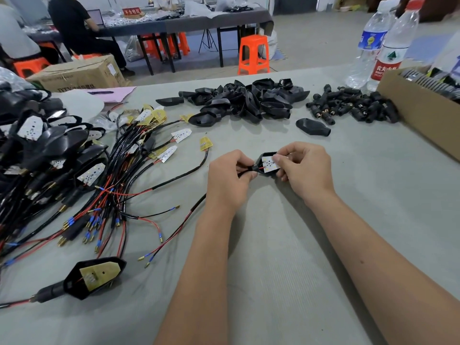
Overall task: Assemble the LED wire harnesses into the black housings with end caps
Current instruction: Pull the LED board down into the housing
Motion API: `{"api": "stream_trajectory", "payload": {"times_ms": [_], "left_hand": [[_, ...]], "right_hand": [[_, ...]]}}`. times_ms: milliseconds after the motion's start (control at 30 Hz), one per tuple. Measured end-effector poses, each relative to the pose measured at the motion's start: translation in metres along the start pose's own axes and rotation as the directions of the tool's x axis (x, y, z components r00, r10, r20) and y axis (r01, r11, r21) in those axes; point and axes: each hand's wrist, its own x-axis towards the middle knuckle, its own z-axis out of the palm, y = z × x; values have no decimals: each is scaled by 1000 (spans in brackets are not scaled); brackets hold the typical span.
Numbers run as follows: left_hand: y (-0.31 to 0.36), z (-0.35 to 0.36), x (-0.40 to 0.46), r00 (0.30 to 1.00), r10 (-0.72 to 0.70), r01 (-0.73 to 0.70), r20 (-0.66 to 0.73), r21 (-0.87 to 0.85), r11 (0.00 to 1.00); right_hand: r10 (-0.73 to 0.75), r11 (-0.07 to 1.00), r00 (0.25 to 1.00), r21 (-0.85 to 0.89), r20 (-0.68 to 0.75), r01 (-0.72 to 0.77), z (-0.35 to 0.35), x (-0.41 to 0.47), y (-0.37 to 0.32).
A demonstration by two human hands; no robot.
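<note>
Fingers on matte black teardrop housing

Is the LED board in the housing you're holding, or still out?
In: the white LED board lies inside the black housing gripped by both hands; whether fully seated, cannot tell.

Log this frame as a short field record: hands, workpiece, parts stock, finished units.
left hand: grips the wire at the housing's neck
right hand: holds the black housing, thumb on the LED board
empty housings: heap at table centre-back
end caps: pile right of that heap
loose harnesses: tangled, left of the hands
assembled units: stacked at far left
water bottles: two, back right
</note>
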Motion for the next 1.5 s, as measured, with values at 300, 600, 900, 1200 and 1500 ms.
{"api": "stream_trajectory", "payload": {"times_ms": [300, 600, 900, 1200, 1500], "left_hand": [[-8, -12, 2, 998, 26, -33, 58, 130, 991], [-11, -18, 3, 1000, -8, 10, -14, 162, 987], [-7, -14, 2, 998, 53, -47, -38, 162, 986], [-3, -11, 4, 999, -44, 45, -6, 39, 998], [-4, -14, 0, 998, 35, -32, -48, 66, 997]], "right_hand": [[-44, 997, 999, -71, -4, 44, 0, 0, 1], [-42, 996, 989, -73, 140, 53, -10, 6, 2], [-28, 996, 980, 91, 198, 10, -12, 7, 5], [1, 981, 992, 193, 123, -25, -12, 11, 9], [-26, 989, 978, 145, 205, -4, -14, 11, 8]]}}
